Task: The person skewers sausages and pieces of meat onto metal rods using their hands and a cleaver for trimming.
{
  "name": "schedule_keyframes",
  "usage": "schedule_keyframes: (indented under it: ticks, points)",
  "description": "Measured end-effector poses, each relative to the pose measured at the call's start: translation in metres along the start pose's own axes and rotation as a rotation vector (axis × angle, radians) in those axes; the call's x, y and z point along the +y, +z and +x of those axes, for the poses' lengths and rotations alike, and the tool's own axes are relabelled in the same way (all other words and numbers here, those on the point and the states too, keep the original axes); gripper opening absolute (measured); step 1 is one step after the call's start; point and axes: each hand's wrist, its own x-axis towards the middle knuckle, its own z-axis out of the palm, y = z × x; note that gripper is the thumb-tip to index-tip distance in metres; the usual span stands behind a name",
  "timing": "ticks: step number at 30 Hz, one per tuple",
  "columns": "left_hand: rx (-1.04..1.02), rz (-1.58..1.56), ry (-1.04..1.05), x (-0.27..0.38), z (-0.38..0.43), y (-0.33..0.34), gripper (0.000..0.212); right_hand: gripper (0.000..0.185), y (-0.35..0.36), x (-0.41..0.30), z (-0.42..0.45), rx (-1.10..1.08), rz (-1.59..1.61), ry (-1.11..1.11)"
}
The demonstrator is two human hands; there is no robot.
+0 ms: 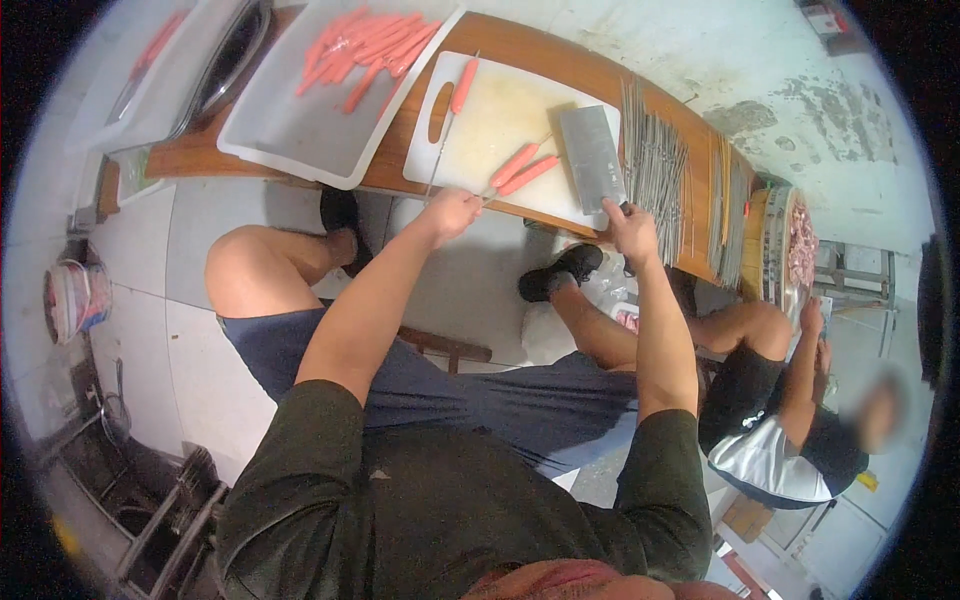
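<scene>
My left hand grips the lower ends of metal skewers at the near edge of a white plastic cutting board. Two pink sausages on skewers lie side by side beyond that hand. Another skewered sausage rests near the board's handle slot, its skewer pointing towards me. In my right hand is the handle of a cleaver, whose broad blade lies over the board's right part. The cleaver's handle is mostly covered by my fingers.
Left of the board, a white plastic tub holds many pink sausages. Many metal skewers lie on the wooden table to the right, before a round container of meat pieces. A seated person is at the right. A bucket stands at the left.
</scene>
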Motion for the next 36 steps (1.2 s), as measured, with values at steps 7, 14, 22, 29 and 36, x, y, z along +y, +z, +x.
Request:
schedule_keyframes:
  ticks: [7,14,22,29,36]
  points:
    - [0.035,0.036,0.074,-0.003,-0.001,0.000,0.028,0.059,0.008,-0.019,-0.016,-0.007,-0.101,-0.028]
    - [0.064,0.088,0.073,-0.004,0.002,0.004,0.028,0.047,0.008,0.003,-0.042,0.002,0.049,-0.065]
    - [0.378,0.957,0.365,-0.006,-0.020,0.025,0.029,0.049,-0.015,-0.007,-0.049,0.083,0.034,0.119]
    - [0.293,1.020,0.408,-0.009,-0.014,0.017,0.021,0.045,-0.010,0.043,-0.040,0.134,0.106,-0.159]
    - [-0.019,-0.019,0.134,-0.011,-0.017,0.001,0.022,0.044,0.010,0.037,-0.035,0.084,0.088,-0.381]
